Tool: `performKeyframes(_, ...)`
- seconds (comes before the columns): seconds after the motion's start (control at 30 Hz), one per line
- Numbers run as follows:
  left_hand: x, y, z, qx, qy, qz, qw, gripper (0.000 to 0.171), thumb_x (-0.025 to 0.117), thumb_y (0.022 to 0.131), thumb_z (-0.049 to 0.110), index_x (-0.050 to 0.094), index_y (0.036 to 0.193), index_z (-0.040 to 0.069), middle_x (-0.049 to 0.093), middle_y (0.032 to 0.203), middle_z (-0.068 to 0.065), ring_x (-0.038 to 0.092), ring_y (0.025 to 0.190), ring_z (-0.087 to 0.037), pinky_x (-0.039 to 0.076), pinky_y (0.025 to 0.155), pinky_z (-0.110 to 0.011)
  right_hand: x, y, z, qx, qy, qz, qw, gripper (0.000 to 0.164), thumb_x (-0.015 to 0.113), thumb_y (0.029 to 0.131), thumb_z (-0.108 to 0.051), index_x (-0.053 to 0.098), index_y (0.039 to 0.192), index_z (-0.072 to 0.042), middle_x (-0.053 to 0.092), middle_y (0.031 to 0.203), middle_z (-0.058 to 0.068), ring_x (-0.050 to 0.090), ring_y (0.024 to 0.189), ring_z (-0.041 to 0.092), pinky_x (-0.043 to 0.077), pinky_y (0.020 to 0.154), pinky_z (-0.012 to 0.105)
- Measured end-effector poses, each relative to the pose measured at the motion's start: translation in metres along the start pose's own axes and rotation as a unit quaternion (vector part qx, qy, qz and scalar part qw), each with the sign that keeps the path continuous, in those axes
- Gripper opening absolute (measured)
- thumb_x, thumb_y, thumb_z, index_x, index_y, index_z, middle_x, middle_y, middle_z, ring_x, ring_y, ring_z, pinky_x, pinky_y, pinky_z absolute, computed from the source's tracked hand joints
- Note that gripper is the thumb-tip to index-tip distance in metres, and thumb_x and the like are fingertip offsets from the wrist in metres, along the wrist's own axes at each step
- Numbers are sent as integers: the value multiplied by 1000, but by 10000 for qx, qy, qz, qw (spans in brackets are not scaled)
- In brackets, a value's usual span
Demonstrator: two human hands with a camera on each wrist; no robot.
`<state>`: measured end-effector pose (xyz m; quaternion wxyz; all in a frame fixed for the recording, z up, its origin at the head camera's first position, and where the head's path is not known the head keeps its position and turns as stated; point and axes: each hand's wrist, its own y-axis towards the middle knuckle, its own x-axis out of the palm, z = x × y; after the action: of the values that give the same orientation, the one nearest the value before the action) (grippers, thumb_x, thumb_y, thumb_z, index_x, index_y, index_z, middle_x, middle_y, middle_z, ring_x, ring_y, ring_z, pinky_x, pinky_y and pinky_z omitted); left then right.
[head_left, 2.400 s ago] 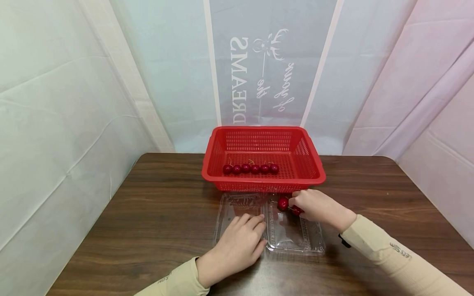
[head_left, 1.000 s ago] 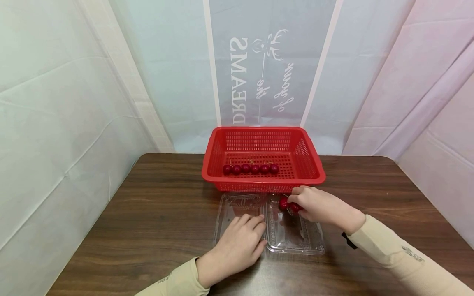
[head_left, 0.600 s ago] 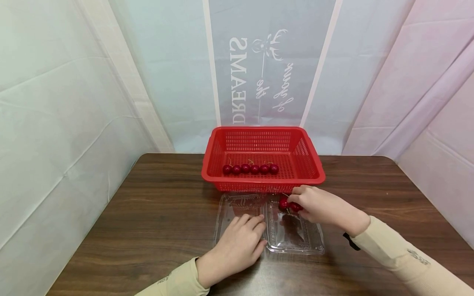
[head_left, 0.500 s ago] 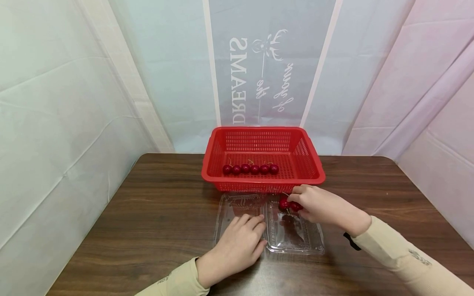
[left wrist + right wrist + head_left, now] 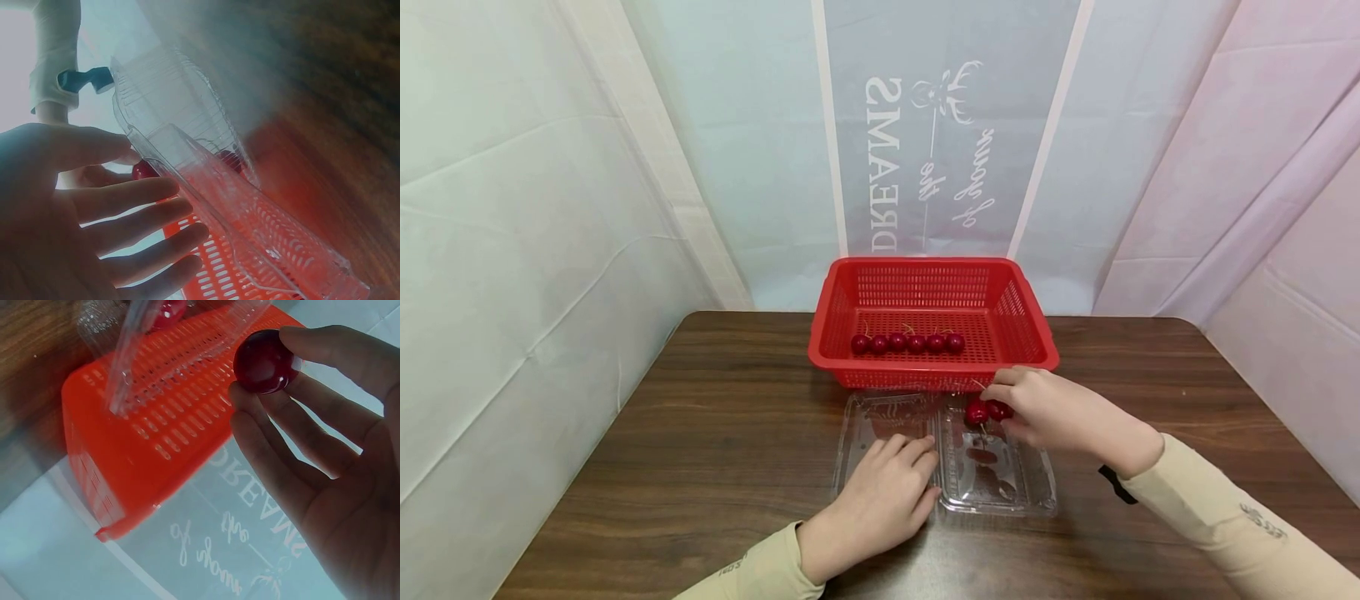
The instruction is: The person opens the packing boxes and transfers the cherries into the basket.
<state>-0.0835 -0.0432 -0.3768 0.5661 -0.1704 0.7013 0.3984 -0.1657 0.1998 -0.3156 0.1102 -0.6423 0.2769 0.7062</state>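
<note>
In the right wrist view a dark red cherry [image 5: 265,361] is pinched between the thumb and fingertips of my right hand [image 5: 337,437]. In the head view the right hand [image 5: 1056,414] is over the right half of an open clear plastic clamshell box [image 5: 992,492], with the held cherry [image 5: 998,409] partly hidden by its fingers. Another cherry [image 5: 976,412], with a stem, sits in that half beside it. My left hand [image 5: 883,497] rests on the box's left half near the hinge. Its fingers [image 5: 125,200] extend loosely along the plastic in the left wrist view.
Directly behind the box stands a red slotted basket [image 5: 1045,354]. Inside it several cherries [image 5: 917,343] lie in a straight row. The dark wooden table [image 5: 715,433] extends to both sides, and a printed curtain [image 5: 925,125] hangs behind.
My right hand has moved slightly up and back toward the basket, the held cherry rising with it from lower in the box. The left hand and the basket's cherries have not moved.
</note>
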Motion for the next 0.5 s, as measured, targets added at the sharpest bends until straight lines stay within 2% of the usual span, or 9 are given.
performKeyframes(0.5,-2,0,2,-44,25,-69,10000,30,63,86,35,68,105,12,65,121,-2,58,102,-16,46,80,-30,-11,3,-1,26,-119,37,9999,31,77,68,-7,69,97,-5,64,87,2,59,75,12,53,64,29)
